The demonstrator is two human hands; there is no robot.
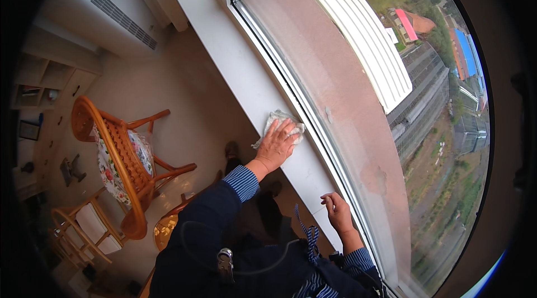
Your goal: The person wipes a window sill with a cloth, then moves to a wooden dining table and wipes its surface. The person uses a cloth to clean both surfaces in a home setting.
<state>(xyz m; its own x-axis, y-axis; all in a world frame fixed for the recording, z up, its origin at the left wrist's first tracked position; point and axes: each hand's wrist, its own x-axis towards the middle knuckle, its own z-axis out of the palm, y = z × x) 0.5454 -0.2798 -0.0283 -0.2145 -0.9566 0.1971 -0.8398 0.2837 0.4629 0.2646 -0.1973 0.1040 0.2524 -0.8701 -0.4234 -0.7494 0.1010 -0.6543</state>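
My left hand (275, 145) lies palm down on a crumpled whitish cloth (272, 119), pressing it onto the white windowsill (235, 67). The cloth's edges show past my fingertips and beside the wrist; the part beneath my palm is hidden. Nearer my body, my right hand (339, 213) is over the same sill, close to the window frame. Its fingers are loosely curled, and nothing shows in them. The white window frame (293, 90) runs along the sill's outer side, with the glass beyond it.
A rattan armchair (126, 159) with a floral cushion stands on the floor at left. Behind it is a wooden chair (90, 224) with pale cushions. A white air conditioner (113, 8) stands near the sill's far end. Outside lies a ribbed white cover (356, 25).
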